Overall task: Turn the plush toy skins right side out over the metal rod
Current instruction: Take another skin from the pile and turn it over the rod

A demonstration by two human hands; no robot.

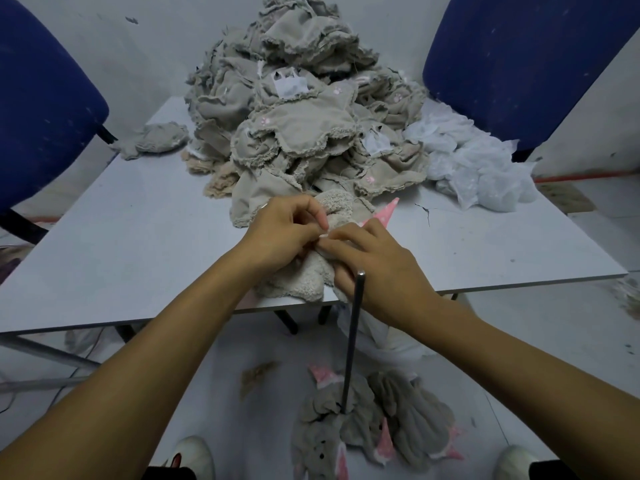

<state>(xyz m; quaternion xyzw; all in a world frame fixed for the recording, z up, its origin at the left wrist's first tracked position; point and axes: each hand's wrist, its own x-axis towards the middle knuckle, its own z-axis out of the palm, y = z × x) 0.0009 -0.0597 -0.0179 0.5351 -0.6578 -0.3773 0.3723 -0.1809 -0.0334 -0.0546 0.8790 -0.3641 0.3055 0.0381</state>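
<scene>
Leftmost, a blue upholstered chair (41, 109) stands beside the pale grey table (121, 237), and a small crumpled grey fabric piece (152, 140) lies alone near the table's far left corner. Further in, the left hand (280, 230) has its fingers curled, pinching the fuzzy beige plush toy skin (304, 275) that sits at the table's near edge, partly hanging over it. Behind both hands rises a tall heap of grey inside-out plush skins (298, 109) with frayed seams, small pink paw marks and white labels. The right hand (377, 268) meets the left one fingertip to fingertip, its fingers bent down and gripping the same beige skin; a pink dotted ear (388, 211) of that skin pokes out just beyond its knuckles. A thin dark metal rod (351, 341) stands upright just in front of the right hand, its silvery tip level with the fingers, its foot hidden among finished grey plush skins with pink ears (374, 424) piled on the floor. Farther right, crumpled clear plastic bags (474, 161) lie on the table beside the heap, and a second blue chair (519, 64) stands behind them. White shoes (194, 455) show at the bottom edge.
</scene>
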